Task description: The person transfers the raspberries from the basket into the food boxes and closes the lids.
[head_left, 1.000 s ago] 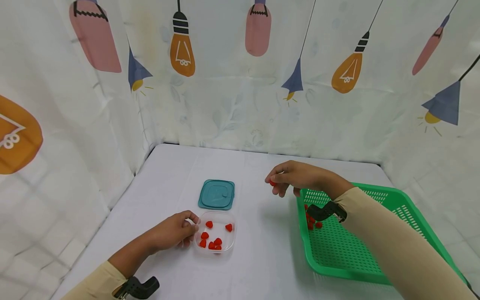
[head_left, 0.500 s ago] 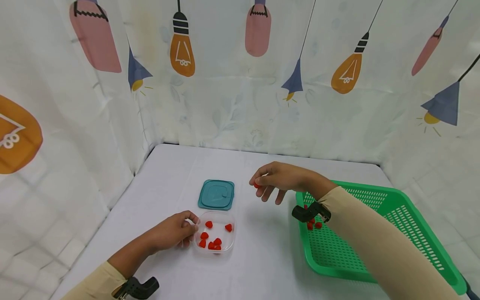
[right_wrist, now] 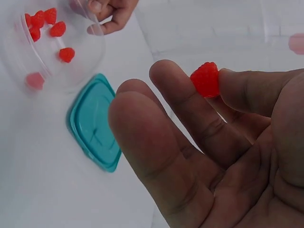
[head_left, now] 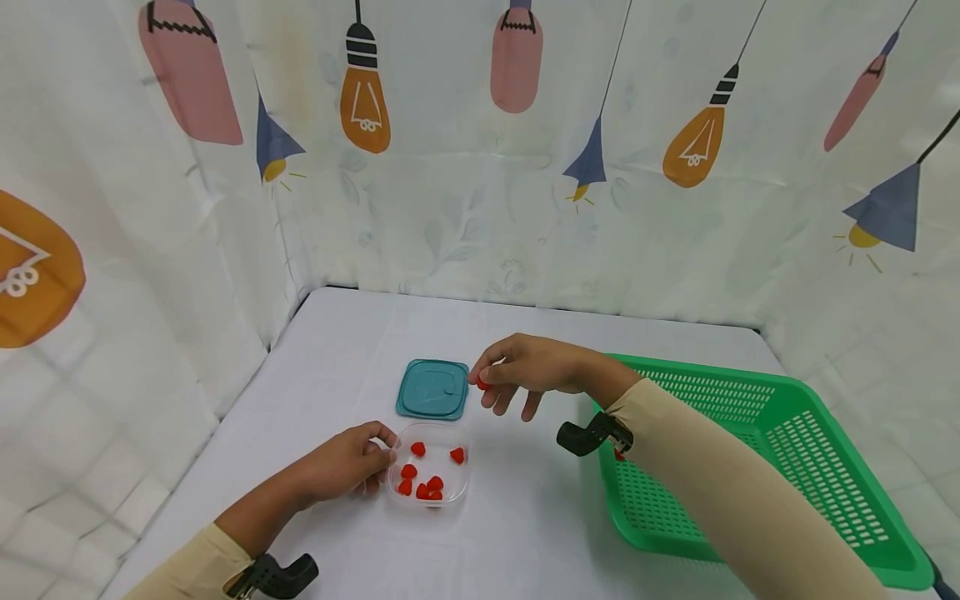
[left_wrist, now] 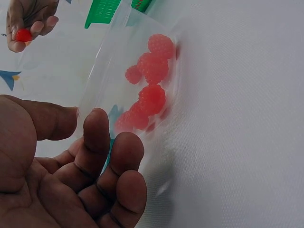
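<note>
A red raspberry [right_wrist: 205, 80] is pinched between the thumb and a finger of my right hand [head_left: 528, 367], raised over the table just right of the teal lid [head_left: 432, 389]. My left hand [head_left: 348, 460] grips the near-left rim of a clear plastic container [head_left: 459, 483], thumb and finger at its wall in the left wrist view. Inside that container lie several red raspberries [left_wrist: 153, 99], most of them gathered toward its front side. The lid lies flat on the table behind the container.
At the right stands a green perforated basket [head_left: 675, 525]; my right forearm crosses over it and hides most of the raspberries [head_left: 619, 455] in it. A white cloth covers the table [head_left: 525, 533], with printed curtains [head_left: 465, 217] behind and at both sides.
My right hand has moved left from the basket's edge, carrying the raspberry toward the container and lid. The left hand and the container have stayed in place.
</note>
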{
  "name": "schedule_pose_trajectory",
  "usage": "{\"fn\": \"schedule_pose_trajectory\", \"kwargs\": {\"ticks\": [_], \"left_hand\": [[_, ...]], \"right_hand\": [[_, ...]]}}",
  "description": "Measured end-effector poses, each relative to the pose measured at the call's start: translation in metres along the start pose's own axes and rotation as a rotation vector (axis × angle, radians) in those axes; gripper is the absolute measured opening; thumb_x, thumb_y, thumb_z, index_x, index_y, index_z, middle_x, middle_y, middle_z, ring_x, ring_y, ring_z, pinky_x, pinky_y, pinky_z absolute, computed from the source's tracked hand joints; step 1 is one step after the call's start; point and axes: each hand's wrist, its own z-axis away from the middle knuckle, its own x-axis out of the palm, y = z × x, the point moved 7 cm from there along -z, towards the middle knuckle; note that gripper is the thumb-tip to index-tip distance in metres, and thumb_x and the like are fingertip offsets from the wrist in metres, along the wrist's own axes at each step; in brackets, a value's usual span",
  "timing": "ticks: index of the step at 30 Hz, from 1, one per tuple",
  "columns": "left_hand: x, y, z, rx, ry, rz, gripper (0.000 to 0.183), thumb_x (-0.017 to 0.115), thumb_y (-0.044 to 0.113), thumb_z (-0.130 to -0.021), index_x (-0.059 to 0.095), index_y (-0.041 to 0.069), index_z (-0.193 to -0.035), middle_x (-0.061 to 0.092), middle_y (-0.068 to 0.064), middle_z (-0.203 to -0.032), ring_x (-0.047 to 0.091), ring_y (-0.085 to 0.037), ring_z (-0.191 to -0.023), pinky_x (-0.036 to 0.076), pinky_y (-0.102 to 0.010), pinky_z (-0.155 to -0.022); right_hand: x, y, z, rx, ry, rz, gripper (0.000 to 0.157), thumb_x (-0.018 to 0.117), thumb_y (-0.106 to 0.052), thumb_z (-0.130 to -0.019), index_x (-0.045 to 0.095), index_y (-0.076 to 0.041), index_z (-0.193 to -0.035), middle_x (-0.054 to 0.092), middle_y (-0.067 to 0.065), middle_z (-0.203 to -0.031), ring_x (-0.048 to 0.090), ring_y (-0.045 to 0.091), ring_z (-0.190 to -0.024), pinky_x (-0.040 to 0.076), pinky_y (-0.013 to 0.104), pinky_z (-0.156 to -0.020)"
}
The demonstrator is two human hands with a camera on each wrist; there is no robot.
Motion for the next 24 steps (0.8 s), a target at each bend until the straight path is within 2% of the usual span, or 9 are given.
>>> {"fn": "schedule_pose_trajectory", "kwargs": {"ticks": [16, 24], "left_hand": [[-0.001, 0.002, 0.002, 0.010, -0.011, 0.001, 0.026, 0.065, 0.017, -0.100, 0.055, 0.008, -0.122, 0.065, -0.010, -0.080, 0.060, -0.026, -0.070, 0.051, -0.037, -0.065], [0.000, 0.002, 0.001, 0.026, -0.020, 0.004, 0.028, 0.066, 0.018, -0.100, 0.055, 0.007, -0.123, 0.065, -0.011, -0.080, 0.060, -0.026, -0.070, 0.051, -0.037, -0.065]], "right_hand": [[0.038, -0.007, -0.012, -0.003, -0.102, 0.042, 0.020, 0.058, -0.022, -0.105, 0.072, -0.023, -0.120, 0.075, 0.008, -0.103, 0.073, 0.026, -0.093, 0.060, 0.046, -0.065], [0.038, -0.003, -0.012, -0.001, -0.096, 0.065, 0.020, 0.060, -0.024, -0.105, 0.073, -0.024, -0.119, 0.075, 0.008, -0.103, 0.073, 0.027, -0.093, 0.060, 0.045, -0.065]]}}
